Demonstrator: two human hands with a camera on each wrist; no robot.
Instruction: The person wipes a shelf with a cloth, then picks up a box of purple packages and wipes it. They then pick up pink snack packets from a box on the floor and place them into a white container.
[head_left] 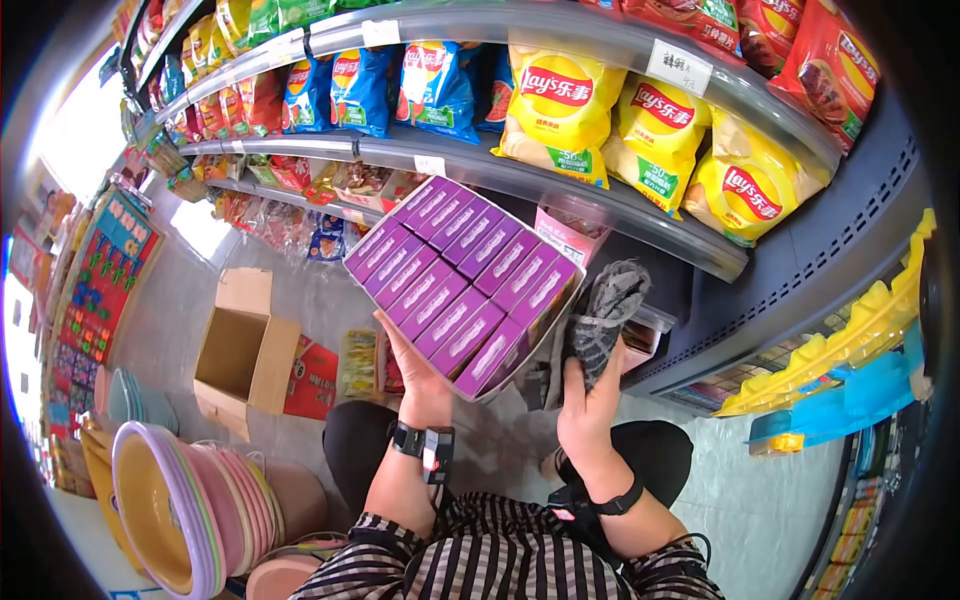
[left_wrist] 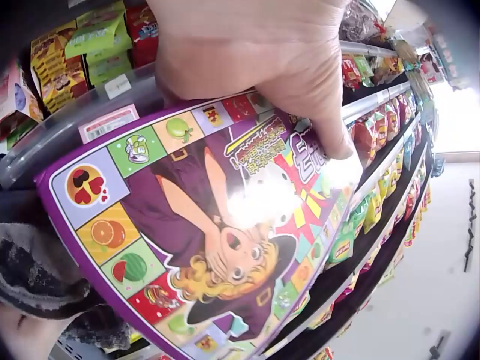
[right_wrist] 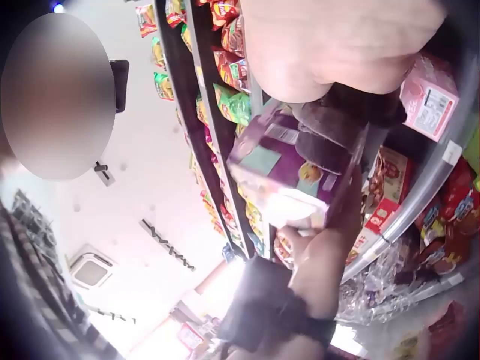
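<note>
The purple box (left_wrist: 142, 202) was up in front of the person's chest, tilted, just short of the snack shelves. It was packed with slim purple packs (head_left: 440, 290) standing in two rows; I made it roughly eight a row, though the seams were hard to count. A cartoon witch covered its broad underside.

The left hand (head_left: 414, 372) had the near left edge, thumb against the side and the palm bent round it. The right hand (head_left: 592, 400) had its fingers curled round one crumpled grey cloth (head_left: 612, 305), which touched the box's right end. Both forearms reached forward from striped sleeves, a dark band on each wrist.

Beyond the box, one pink box (head_left: 570, 235) sat on a low shelf. Above it to the right leaned three large yellow crisp bags (head_left: 562, 105), with blue bags (head_left: 436, 92) farther left.

On the floor at left, one brown carton (head_left: 272, 365) stood with its flaps spread, beside a red panel (head_left: 312, 378). Nearer, at left, was a stack of nested basins (head_left: 225, 510).
</note>
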